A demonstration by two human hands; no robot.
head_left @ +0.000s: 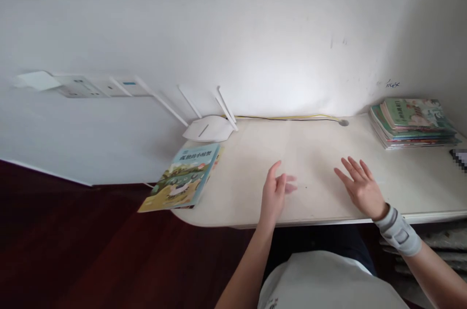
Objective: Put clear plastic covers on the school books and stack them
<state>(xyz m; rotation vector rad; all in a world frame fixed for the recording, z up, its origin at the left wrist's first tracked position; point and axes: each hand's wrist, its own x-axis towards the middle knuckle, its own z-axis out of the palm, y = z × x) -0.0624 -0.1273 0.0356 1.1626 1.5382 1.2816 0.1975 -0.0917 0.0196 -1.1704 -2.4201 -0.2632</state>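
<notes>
My left hand [274,192] is over the front middle of the white desk [241,177], fingers apart and holding nothing; some of its fingers are blurred. To its right, my right hand [361,187] hovers palm down with the fingers spread, also without anything in it. A grey wrist wrap [398,231] goes round my right wrist. On the desk's left end lies a picture book [186,175] with a crab on its cover, partly overhanging the edge, with another book just peeking out beneath. A stack of thin books [412,121] sits at the back right.
Behind the picture book stands a white router [209,128] with raised antennas. Cables [284,118] run along the wall to a round hole [343,123]. Wall sockets [105,87] are at left. A dark object [458,157], partly pixelated, lies at the right edge.
</notes>
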